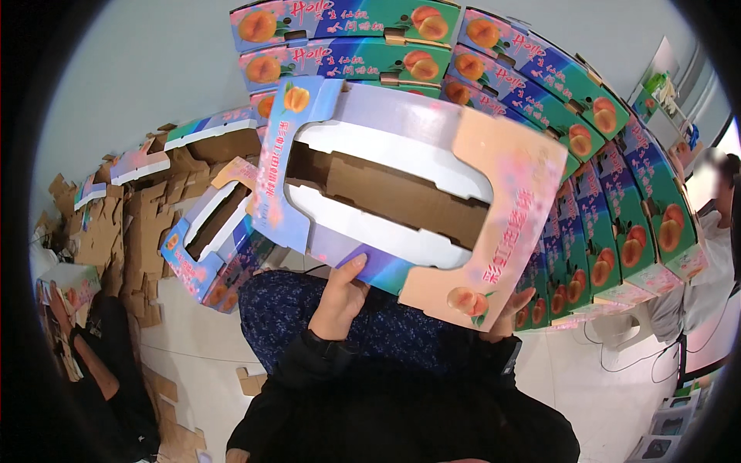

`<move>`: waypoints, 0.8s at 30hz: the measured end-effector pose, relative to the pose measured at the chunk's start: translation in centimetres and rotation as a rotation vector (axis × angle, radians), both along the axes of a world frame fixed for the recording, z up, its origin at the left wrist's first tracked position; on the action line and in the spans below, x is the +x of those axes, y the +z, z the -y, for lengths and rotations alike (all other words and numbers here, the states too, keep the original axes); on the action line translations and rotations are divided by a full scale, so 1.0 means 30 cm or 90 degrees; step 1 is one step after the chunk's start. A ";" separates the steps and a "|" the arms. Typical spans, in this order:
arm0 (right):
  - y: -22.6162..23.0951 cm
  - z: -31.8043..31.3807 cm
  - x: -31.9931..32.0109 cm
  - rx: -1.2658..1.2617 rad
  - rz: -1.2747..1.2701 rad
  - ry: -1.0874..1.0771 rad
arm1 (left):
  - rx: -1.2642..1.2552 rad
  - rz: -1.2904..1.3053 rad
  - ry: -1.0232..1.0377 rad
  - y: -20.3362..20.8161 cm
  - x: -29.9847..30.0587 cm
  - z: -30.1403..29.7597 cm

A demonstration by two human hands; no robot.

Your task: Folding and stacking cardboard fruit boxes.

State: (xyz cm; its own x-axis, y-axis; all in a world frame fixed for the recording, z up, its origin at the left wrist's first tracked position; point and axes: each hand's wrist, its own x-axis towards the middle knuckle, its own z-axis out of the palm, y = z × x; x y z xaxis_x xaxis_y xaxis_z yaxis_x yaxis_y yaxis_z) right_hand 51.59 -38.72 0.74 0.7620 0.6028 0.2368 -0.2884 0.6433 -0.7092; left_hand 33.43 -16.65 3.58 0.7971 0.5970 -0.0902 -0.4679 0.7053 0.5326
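Nearest you, dark floral cloth (282, 312) covers your lap. Above it, your left hand (340, 301) holds the open carton (409, 204) by its near long side: thumb against the printed panel, the other fingers mostly hidden behind it. Your right hand (505, 316) is at the carton's near right corner, partly covered; you can see some fingers spread there, but I cannot tell whether they grip. The carton hangs tilted before you, its wide cutout facing up. Expect it to be light and fairly stiff, its printed face perhaps a little slippery. The panels round the cutout would likely bend, so take hold low on the long side or at the corners. Beyond, a smaller-looking carton (208, 231) sits to the left, near brown cardboard (147, 231); stacked cartons (347, 58) stand against the pale wall (170, 62).
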 end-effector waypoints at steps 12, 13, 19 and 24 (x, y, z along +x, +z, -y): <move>0.119 -0.240 -0.290 -0.095 0.147 0.170 | -0.048 0.059 0.039 -0.075 0.018 0.009; 0.096 -0.253 -0.289 -0.136 0.043 0.151 | 0.000 0.021 0.058 -0.083 0.018 0.011; -0.014 -0.284 -0.239 -0.045 0.049 0.146 | 0.121 0.067 0.099 -0.035 -0.005 0.010; 0.113 -0.340 -0.214 0.025 0.061 0.055 | 0.279 -0.036 -0.061 0.042 -0.015 -0.006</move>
State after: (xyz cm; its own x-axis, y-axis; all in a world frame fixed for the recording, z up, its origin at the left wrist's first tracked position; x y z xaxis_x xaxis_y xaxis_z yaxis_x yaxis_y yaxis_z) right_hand 45.16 -28.53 4.12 0.6809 0.6538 0.3301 -0.2758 0.6464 -0.7114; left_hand 32.99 -16.47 4.85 0.8517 0.5124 0.1101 -0.3733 0.4457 0.8136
